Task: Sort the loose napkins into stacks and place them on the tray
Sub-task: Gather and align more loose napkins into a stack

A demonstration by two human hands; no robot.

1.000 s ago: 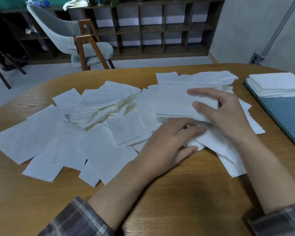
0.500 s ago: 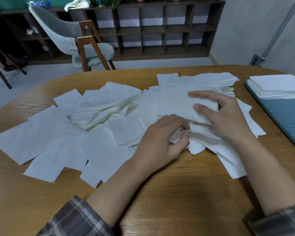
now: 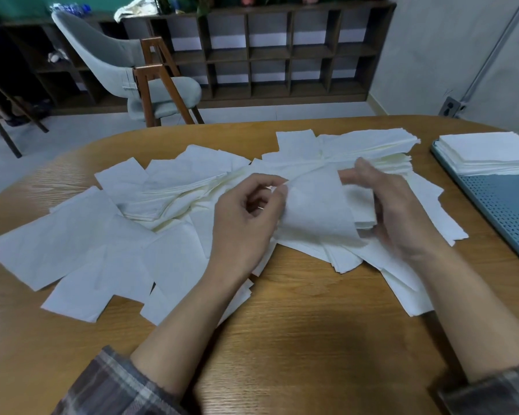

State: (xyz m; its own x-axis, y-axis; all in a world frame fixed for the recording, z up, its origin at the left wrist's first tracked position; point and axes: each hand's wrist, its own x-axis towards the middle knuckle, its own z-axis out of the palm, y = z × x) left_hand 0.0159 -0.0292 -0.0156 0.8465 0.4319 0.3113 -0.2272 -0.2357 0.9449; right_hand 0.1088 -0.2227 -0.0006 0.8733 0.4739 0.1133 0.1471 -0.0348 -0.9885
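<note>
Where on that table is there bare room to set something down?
Bare wood lies along the near edge of the table between the forearms, and beyond the loose napkins. The tray is bare nearer than its stack. The middle is crowded.

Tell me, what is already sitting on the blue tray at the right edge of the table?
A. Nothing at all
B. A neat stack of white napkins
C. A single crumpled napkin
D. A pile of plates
B: a squared-up stack of white napkins rests on the far end of the blue tray, apart from the loose napkins spread over the table.

one tray [image 3: 504, 205], one chair [image 3: 126, 73], two hands [image 3: 246, 223]
</note>
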